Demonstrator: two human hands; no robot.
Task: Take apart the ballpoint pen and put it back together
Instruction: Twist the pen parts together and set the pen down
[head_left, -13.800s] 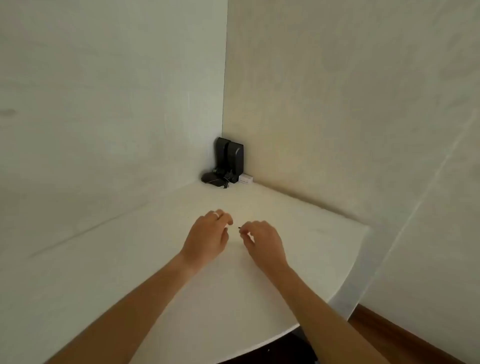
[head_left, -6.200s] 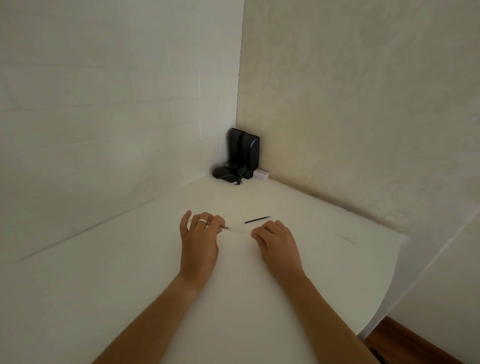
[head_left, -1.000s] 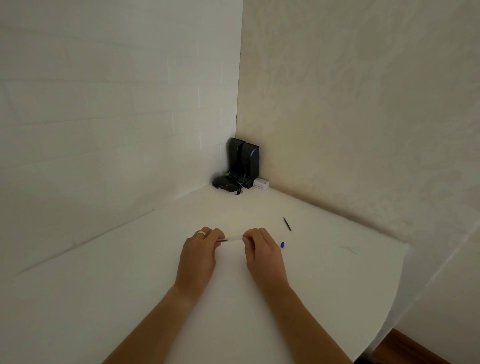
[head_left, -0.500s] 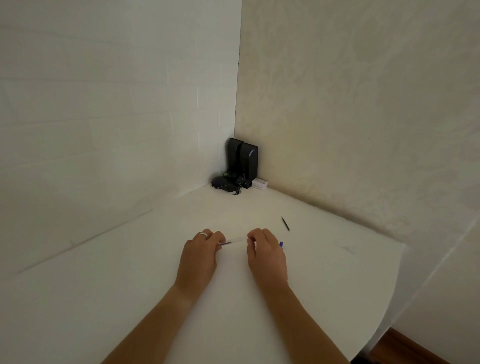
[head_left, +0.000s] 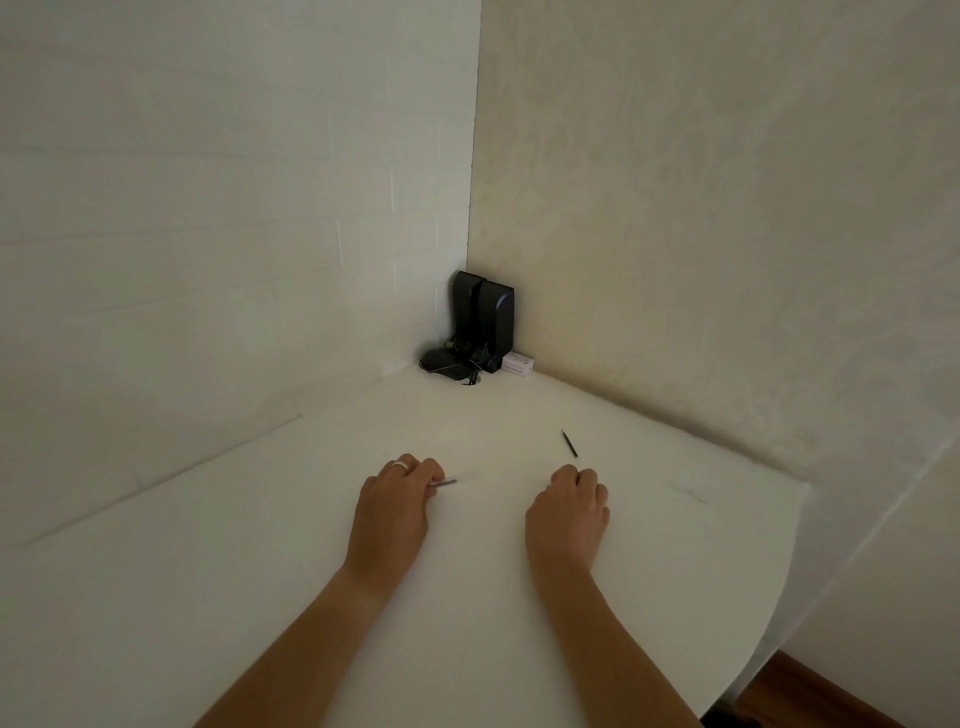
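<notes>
with your left hand (head_left: 397, 501) pinching the clear pen barrel (head_left: 457, 478) low over the tabletop (head_left: 260, 571), bring your curled right hand (head_left: 571, 506), contents unclear, to the thin refill (head_left: 570, 444) just beyond.

White corner table (head_left: 675, 597), thin dark refill (head_left: 570, 443) lying loose; black device (head_left: 485, 325), small white box (head_left: 518, 363) at back corner

Two black upright devices (head_left: 485, 325) stand in the wall corner, well beyond the hands. A small white box (head_left: 518, 362) sits just beside them on the white counter (head_left: 727, 561).
</notes>
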